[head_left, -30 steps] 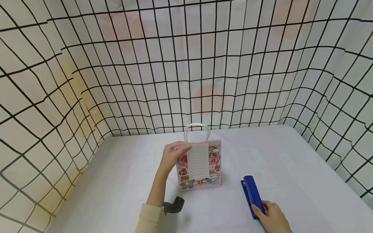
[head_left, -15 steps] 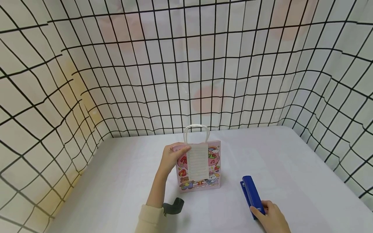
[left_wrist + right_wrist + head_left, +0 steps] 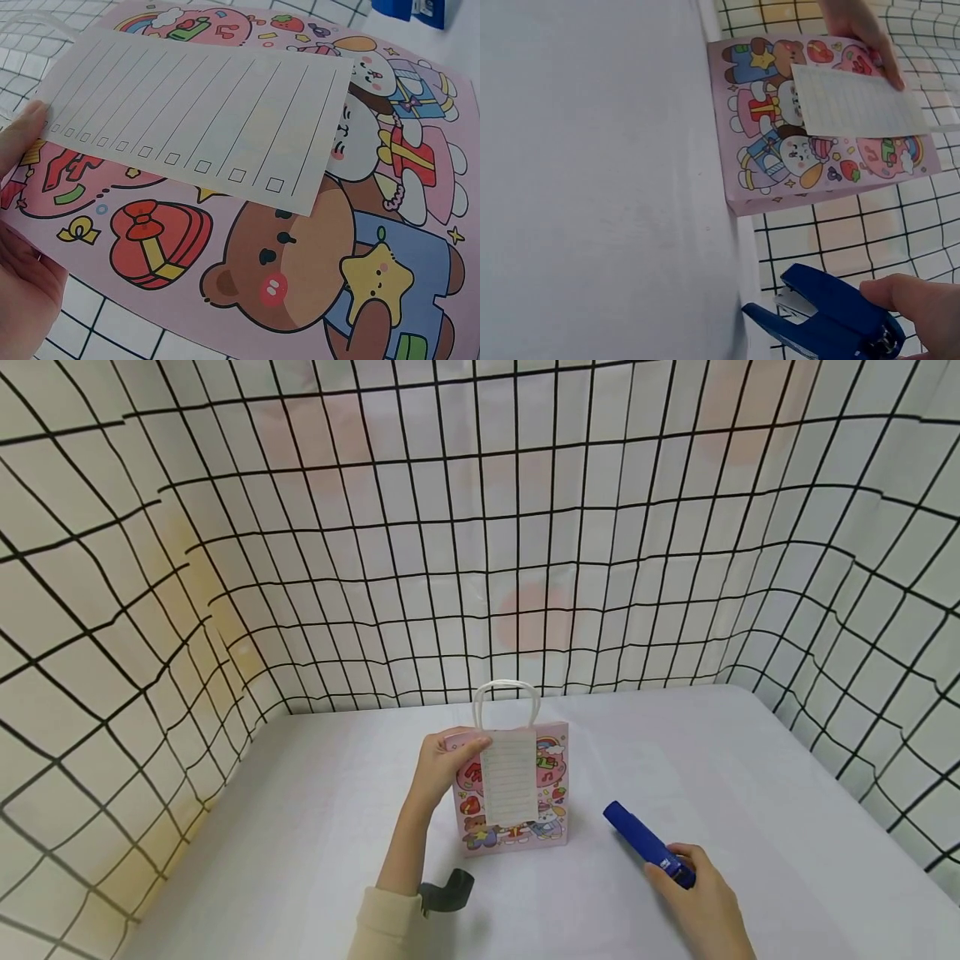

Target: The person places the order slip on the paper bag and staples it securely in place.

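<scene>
A pink gift bag (image 3: 553, 789) with cartoon animals and white twisted handles (image 3: 477, 706) stands upright on the table. Against its front lies a lined paper sheet (image 3: 510, 777) with a column of small checkboxes, which show in the left wrist view. My left hand (image 3: 441, 767) pinches the sheet and the bag's upper left edge together, thumb in front, fingers behind. To the right of the bag, my right hand (image 3: 699, 893) grips a blue stapler (image 3: 641, 839) by its rear end. The stapler's front points toward the bag, apart from it; its jaws are parted in the right wrist view.
A white cloth covers the table (image 3: 322, 827). Behind it and along both sides rise white walls (image 3: 420, 552) with a black grid. A dark wrist mount (image 3: 448, 891) sticks out beside the left sleeve (image 3: 388, 914).
My right hand has turned the stapler so its front end swings left toward the bag, its rear shifting slightly up and right. The left hand, sheet and bag have stayed in place.
</scene>
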A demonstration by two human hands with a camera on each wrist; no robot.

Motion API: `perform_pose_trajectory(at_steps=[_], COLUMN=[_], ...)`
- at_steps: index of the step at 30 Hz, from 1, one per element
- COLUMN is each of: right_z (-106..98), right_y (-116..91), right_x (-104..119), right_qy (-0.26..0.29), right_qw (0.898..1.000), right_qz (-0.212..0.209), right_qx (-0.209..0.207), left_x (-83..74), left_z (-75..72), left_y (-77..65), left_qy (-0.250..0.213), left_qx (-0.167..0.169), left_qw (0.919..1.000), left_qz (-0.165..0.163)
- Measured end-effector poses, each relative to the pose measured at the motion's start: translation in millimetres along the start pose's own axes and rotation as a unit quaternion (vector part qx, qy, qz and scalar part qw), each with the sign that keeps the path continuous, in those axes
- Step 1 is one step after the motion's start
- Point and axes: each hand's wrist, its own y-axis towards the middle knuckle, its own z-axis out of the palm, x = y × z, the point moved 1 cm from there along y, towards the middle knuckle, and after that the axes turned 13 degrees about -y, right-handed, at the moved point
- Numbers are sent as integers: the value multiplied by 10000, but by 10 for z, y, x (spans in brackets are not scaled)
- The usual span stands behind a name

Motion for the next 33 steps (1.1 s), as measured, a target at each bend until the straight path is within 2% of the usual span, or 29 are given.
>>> perform_pose_trajectory(at_steps=[14, 19, 22, 25, 29, 33], right_z=[-88, -82, -85, -33, 164, 91], right_y=[65, 87, 117, 221, 538, 487], right_x=[181, 195, 195, 139, -79, 7], right_qy=[848, 1101, 1441, 2069, 2961, 3439], right_qw=[9926, 9889, 9867, 9772, 9541, 9380], right_qz=[-382, -528, -425, -329, -433, -396], right_qx=[-782, -847, -614, -339, -136, 190], left_x=[44, 41, 31, 24, 18, 13], left_z=[-7, -7, -6, -5, -5, -8], left_y=[-9, -23, -23, -14, -5, 1], left_qy=[-84, -52, -29, -19, 13, 19], left_qx=[28, 31, 26, 25, 19, 37], left_qw=[10000, 10000, 10000, 10000, 10000, 10000], left_qz=[-6, 5, 4, 4, 8, 32])
